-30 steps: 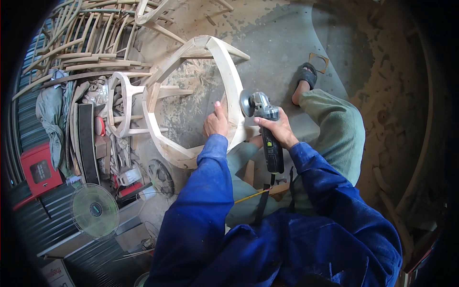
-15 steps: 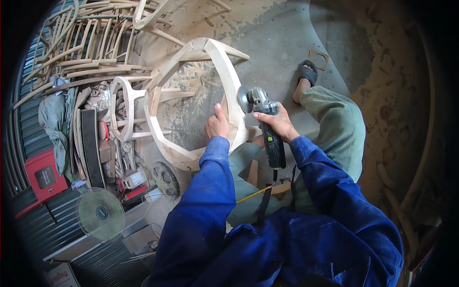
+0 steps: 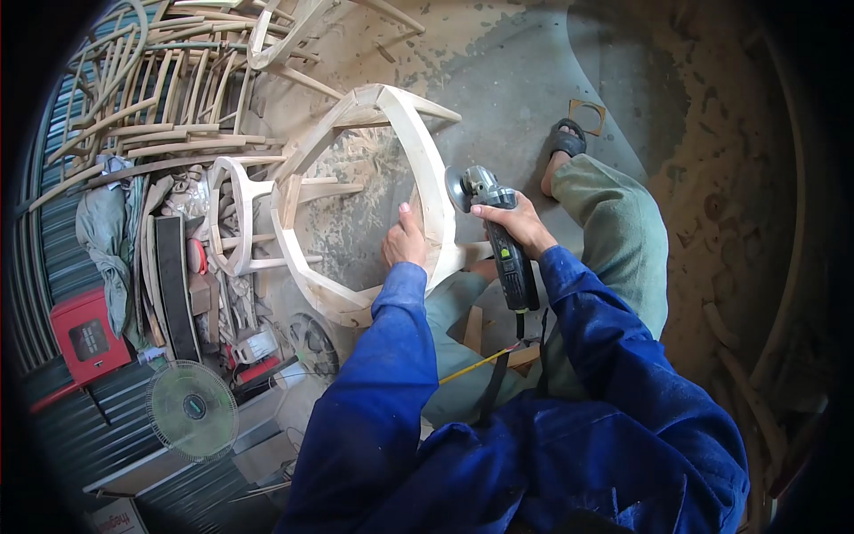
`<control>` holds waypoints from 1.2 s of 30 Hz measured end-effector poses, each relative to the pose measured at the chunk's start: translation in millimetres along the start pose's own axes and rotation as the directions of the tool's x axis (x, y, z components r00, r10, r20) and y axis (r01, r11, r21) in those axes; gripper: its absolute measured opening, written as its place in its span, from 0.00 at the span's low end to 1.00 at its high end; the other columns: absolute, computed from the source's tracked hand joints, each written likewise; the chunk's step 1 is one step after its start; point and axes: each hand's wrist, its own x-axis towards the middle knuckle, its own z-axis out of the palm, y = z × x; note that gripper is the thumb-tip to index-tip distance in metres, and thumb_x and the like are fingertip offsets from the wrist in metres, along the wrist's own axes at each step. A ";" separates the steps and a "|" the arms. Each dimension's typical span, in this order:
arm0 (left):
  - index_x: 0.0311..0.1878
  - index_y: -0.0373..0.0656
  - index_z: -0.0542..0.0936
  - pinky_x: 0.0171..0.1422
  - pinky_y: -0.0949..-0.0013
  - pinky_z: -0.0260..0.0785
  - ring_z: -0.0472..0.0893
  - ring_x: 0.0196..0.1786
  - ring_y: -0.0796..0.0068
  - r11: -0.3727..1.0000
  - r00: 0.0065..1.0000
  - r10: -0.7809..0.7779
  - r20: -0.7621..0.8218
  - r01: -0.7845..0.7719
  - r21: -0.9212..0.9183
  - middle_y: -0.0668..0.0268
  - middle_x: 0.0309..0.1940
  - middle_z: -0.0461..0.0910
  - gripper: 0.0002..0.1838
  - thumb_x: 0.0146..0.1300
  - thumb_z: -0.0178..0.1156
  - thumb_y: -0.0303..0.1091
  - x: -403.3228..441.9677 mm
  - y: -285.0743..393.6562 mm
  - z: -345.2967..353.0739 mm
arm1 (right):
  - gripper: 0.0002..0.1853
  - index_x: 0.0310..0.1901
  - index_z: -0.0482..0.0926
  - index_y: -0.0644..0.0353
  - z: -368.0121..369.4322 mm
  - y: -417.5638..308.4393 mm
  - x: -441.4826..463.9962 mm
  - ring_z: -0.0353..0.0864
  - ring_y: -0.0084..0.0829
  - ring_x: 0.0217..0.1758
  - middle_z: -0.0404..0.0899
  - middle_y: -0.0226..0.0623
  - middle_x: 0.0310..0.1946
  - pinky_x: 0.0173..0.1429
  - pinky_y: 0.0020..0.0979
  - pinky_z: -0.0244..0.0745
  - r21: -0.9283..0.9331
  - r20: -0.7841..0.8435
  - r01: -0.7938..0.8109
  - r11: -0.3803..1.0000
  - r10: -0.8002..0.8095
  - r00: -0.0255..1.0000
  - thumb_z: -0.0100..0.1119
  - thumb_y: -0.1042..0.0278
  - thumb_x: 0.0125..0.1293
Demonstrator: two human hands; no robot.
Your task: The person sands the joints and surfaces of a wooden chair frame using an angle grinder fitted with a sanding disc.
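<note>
A pale wooden chair frame (image 3: 416,142) with a rounded, many-sided rim stands in front of me. My left hand (image 3: 405,240) is closed around the near right part of its rim, thumb up. In my right hand (image 3: 523,226) is a black and grey angle grinder (image 3: 511,267), fingers wrapped round its body. The grinder's round disc (image 3: 458,189) is at the outer right edge of the rim; whether it touches the wood I cannot tell. A cord runs from the tool's lower end towards my lap.
A smaller wooden frame (image 3: 233,214) stands to the left, and another chair frame (image 3: 271,53) lies beyond. Curved wooden parts (image 3: 178,80) are piled at upper left. A fan (image 3: 192,407) and red box (image 3: 91,336) are at lower left. Sawdust covers parts of the floor.
The whole view has shifted slightly, with the scene sitting a little lower. The grinder's disc has moved slightly along the rim's outer edge. Both hands keep their holds.
</note>
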 end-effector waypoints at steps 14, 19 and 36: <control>0.58 0.41 0.88 0.71 0.45 0.68 0.81 0.62 0.38 1.000 1.000 -0.006 0.006 0.006 -0.020 0.43 0.53 0.86 0.46 0.77 0.30 0.71 0.6 0.4 0.8 | 0.30 0.50 0.77 0.65 8.1 -21.2 3.3 0.83 0.27 0.29 0.82 0.35 0.33 0.35 0.32 0.83 -0.030 -0.047 0.026 0.999 -0.027 0.999 0.85 0.57 0.55; 0.55 0.37 0.88 0.69 0.45 0.70 0.81 0.61 0.35 0.999 1.000 0.002 0.000 -0.002 -0.054 0.38 0.52 0.85 0.48 0.76 0.32 0.72 -2.3 2.3 -4.4 | 0.33 0.50 0.78 0.67 14.0 -34.6 3.9 0.84 0.27 0.29 0.83 0.37 0.32 0.33 0.31 0.82 -0.026 -0.038 0.045 0.999 -0.046 0.998 0.87 0.56 0.52; 0.56 0.43 0.89 0.69 0.45 0.70 0.82 0.60 0.38 1.000 1.000 -0.013 0.017 0.013 -0.022 0.44 0.52 0.86 0.45 0.78 0.30 0.70 -0.5 5.8 -6.7 | 0.25 0.49 0.80 0.64 9.7 -15.5 1.2 0.83 0.26 0.28 0.82 0.33 0.30 0.34 0.31 0.82 -0.012 0.013 0.032 0.999 -0.032 0.999 0.82 0.58 0.58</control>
